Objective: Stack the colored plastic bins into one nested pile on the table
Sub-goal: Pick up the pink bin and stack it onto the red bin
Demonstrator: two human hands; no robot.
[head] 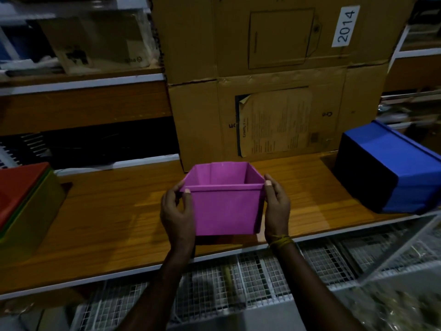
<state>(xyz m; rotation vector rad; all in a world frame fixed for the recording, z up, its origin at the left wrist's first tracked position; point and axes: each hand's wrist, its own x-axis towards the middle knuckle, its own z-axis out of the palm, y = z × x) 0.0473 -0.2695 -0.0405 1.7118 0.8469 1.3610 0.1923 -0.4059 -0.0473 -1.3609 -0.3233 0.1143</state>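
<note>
Both hands, left hand (177,211) and right hand (276,206), hold one purple bin (226,209) by its side walls, near the bench's (107,225) front edge. It looks light, stiff and a bit slick, so the rim is a good place to hold. One blue bin (391,168) lies tipped at the right end. A red bin (19,185) sits in a green bin (33,218) at the left end.

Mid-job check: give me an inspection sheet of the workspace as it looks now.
Surface: wooden table, dimly lit.
Job's things: purple bin upright, open, at centre; blue bin tipped over at right; red bin on green bin at left.
Clutter: nothing seen.
Hands: left hand and right hand grip the purple bin's sides.
Cables: nothing seen.
Surroundings: cardboard boxes behind; wire mesh baskets below.
</note>
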